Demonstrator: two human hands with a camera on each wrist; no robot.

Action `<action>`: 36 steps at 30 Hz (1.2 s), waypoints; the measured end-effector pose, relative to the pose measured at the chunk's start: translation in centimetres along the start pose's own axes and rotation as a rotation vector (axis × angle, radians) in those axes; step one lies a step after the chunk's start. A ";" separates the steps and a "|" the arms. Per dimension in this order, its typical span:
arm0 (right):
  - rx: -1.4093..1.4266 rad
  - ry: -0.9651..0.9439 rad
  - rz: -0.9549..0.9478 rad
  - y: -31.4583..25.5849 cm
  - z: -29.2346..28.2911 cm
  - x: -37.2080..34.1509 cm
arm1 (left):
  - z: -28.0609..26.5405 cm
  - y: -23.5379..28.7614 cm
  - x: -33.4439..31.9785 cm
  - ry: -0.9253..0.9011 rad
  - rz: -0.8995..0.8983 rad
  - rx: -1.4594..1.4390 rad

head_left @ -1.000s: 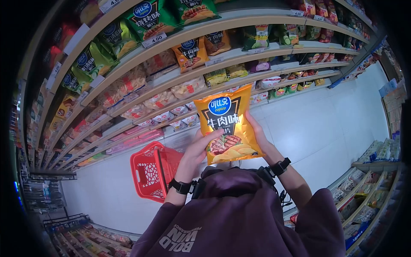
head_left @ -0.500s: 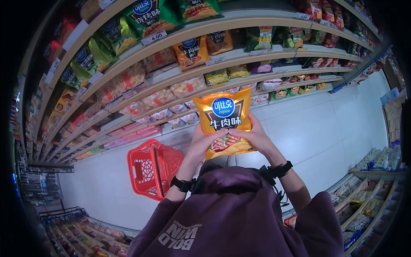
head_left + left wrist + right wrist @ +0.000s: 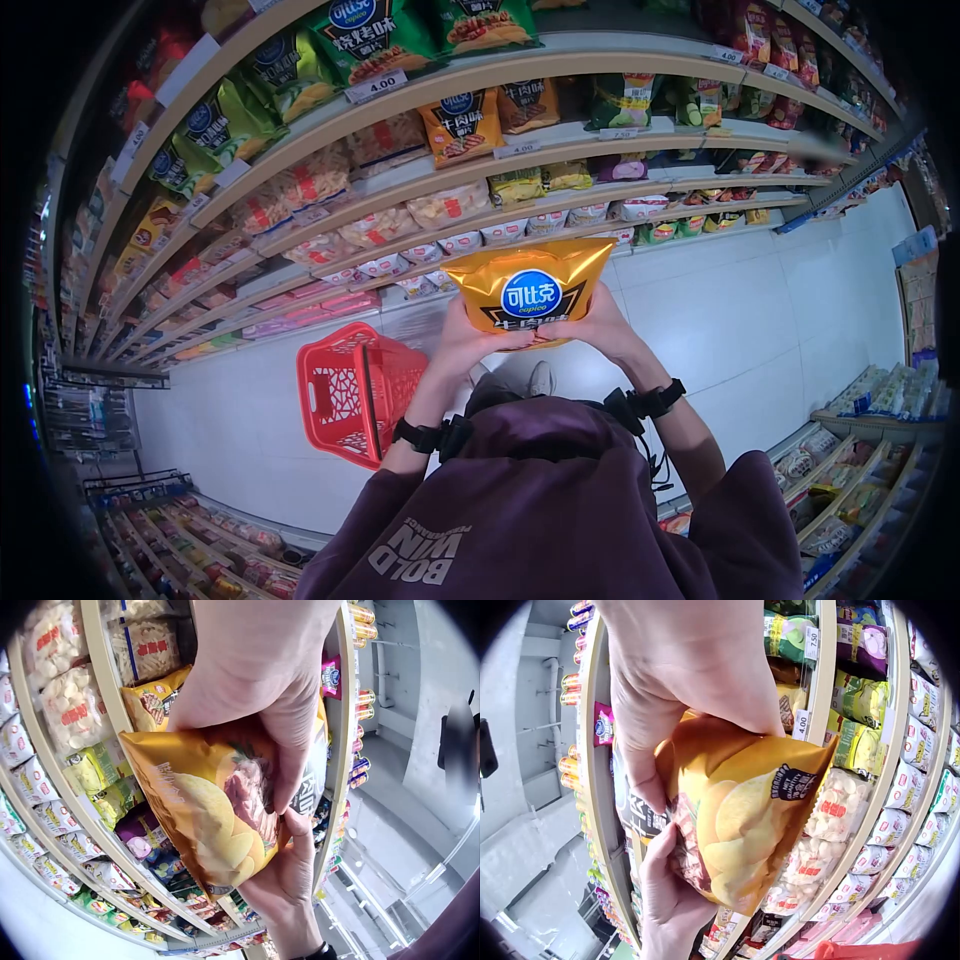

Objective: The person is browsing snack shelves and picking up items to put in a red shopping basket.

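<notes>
An orange bag of potato chips (image 3: 530,272) is held up in front of the body, its printed front toward me and its top edge tipped my way in the head view. My left hand (image 3: 466,332) grips the bag's left side, with the thumb laid across the front. On the right side my right hand (image 3: 606,328) holds it the same way, and the two thumbs come close together over the front. In both wrist views the bag's lower part, with pictured chips (image 3: 206,817) and meat, shows between the hands. The fingers behind the bag are hidden in the head view.
Curved shelves (image 3: 420,160) of snack bags run ahead, including similar orange bags (image 3: 462,125) and green ones (image 3: 375,40). A red shopping basket (image 3: 395,390) stands on the pale floor (image 3: 720,320) at the left. More shelving (image 3: 850,480) lies behind at the lower right.
The bag has tipped, its top edge toward me, so its front looks foreshortened. The right thumb has come round onto the front, and both hands keep hold. The basket stays put.
</notes>
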State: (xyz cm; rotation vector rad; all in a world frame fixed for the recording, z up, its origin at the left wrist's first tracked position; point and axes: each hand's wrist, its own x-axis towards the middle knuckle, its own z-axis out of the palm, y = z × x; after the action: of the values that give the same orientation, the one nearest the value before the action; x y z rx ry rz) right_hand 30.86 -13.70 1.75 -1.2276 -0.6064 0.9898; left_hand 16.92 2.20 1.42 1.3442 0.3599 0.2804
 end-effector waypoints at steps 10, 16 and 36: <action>0.094 0.098 0.078 -0.5 0.2 0.2 | 0.4 1.3 0.6 -0.020 -0.134 -0.070; 0.179 0.164 0.145 -0.1 0.2 0.5 | 1.1 0.7 1.1 0.053 -0.285 -0.296; -0.022 0.231 0.124 1.3 -1.4 0.4 | -0.1 0.0 0.5 0.168 -0.348 -0.479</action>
State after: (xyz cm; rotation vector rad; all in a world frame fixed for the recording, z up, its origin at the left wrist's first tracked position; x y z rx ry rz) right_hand 31.81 -13.95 0.11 -1.3898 -0.3640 0.9288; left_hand 17.34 2.46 1.32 0.7723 0.6166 0.1731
